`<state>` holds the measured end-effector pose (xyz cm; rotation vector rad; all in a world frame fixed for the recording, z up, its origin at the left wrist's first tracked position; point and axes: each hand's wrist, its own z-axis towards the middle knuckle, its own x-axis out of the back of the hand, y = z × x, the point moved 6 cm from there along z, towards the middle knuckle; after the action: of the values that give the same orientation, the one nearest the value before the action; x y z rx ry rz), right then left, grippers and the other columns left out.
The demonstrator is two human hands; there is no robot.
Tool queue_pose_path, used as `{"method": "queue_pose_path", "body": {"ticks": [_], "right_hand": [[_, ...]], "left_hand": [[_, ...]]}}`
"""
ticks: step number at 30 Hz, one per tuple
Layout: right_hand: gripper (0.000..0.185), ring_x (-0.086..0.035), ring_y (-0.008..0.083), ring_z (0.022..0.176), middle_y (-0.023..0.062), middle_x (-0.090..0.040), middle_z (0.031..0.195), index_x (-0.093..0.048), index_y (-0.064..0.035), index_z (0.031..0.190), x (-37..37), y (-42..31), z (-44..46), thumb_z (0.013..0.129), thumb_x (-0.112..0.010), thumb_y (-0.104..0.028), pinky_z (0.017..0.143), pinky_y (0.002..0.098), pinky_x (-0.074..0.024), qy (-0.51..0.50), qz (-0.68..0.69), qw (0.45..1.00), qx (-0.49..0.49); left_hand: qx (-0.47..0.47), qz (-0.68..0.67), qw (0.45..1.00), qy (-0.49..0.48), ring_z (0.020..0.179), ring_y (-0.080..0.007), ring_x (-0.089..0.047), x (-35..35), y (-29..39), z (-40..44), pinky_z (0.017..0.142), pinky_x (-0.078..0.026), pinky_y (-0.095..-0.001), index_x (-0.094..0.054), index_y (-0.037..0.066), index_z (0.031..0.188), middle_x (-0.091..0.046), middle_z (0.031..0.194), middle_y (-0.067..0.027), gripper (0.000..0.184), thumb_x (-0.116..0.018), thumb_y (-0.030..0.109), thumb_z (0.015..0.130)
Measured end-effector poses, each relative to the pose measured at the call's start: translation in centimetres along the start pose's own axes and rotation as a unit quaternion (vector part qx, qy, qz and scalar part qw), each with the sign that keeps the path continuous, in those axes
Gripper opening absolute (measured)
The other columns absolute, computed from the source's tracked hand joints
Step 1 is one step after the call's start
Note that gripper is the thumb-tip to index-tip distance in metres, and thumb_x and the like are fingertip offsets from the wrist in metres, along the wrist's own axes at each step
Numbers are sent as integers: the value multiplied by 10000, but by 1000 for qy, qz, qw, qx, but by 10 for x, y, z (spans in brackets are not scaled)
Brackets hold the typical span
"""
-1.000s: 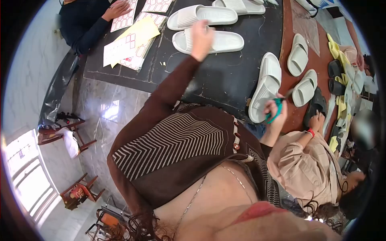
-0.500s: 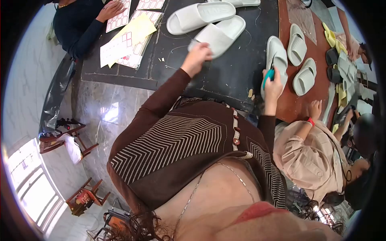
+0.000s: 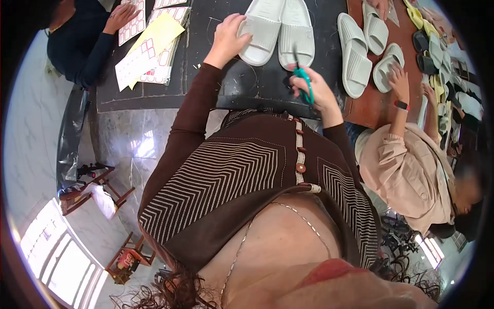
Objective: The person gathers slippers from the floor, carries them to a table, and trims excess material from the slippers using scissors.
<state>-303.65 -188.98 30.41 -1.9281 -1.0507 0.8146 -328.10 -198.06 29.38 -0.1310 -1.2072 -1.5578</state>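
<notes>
Two pale grey slippers lie side by side on the black table, the left slipper (image 3: 259, 38) and the right slipper (image 3: 297, 38) with their strap ends towards me. My left hand (image 3: 229, 40) is at the left slipper's outer edge, fingers apart and slightly bent, with nothing gripped. Teal-handled scissors (image 3: 304, 82) are in my right hand (image 3: 318, 91), fingers wrapped round the handles. Their dark blades point up over the right slipper's near end.
Label sheets and yellow paper (image 3: 159, 36) lie at the left, near a person's hand (image 3: 121, 18). Another slipper (image 3: 355, 56) is on my right. Beyond it, a co-worker's hand (image 3: 399, 80) touches a slipper (image 3: 383, 69) on the red-brown table (image 3: 365, 110).
The two slippers now lie parallel and nearer me. My left hand has moved left to their outer edge. My right hand has come left from the single slipper, carrying the scissors.
</notes>
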Motion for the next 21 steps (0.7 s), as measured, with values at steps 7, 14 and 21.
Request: {"method": "queue_pose_path", "body": {"ticks": [7, 14, 21], "right_hand": [[328, -504, 76, 589, 9, -537, 737, -549, -23, 1115, -22, 52, 7, 859, -589, -223, 455, 212, -417, -39, 100, 984, -141], [315, -492, 70, 579, 3, -537, 719, -561, -52, 1076, -20, 60, 17, 837, -617, -249, 443, 209, -401, 7, 90, 984, -155], [340, -477, 61, 546, 0, -544, 701, -572, -34, 1082, -14, 60, 30, 823, -633, -246, 429, 209, -387, 38, 98, 986, -132]], "left_hand": [[40, 12, 993, -109, 1042, -325, -566, -25, -3, 21, 872, -464, -379, -551, 39, 1167, -539, 1208, -139, 507, -693, 279, 744], [18, -1, 995, -95, 1040, -310, -570, -26, -12, 27, 873, -465, -365, -553, 46, 1165, -542, 1200, -127, 480, -681, 291, 772], [19, -24, 995, -94, 1059, -314, -560, -27, -13, 26, 886, -457, -365, -549, 47, 1168, -539, 1205, -134, 476, -675, 288, 777]]}}
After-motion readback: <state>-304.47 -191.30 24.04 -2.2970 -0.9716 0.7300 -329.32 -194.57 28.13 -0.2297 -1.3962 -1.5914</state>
